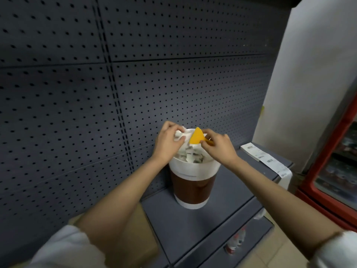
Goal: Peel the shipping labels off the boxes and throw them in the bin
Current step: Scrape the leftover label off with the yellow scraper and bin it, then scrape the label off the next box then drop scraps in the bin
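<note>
Now over the bin (pixel 194 182), at the shelf's (pixel 193 225) back edge. Left hand (pixel 169 143) fingers pinch a crumpled label (pixel 180 135); right hand (pixel 216 147) grips an orange scraper (pixel 197 136). Best: wipe label off the blade, drop inside the rim.

A dark grey shelf (pixel 193 225) juts from a perforated pegboard wall (pixel 77 84). A strip of printed receipts (pixel 264 157) lies along the shelf's far right end, one end drooping over the edge. Bottles (pixel 236 240) stand below the shelf. A red-framed fridge (pixel 332 171) stands right of it.
</note>
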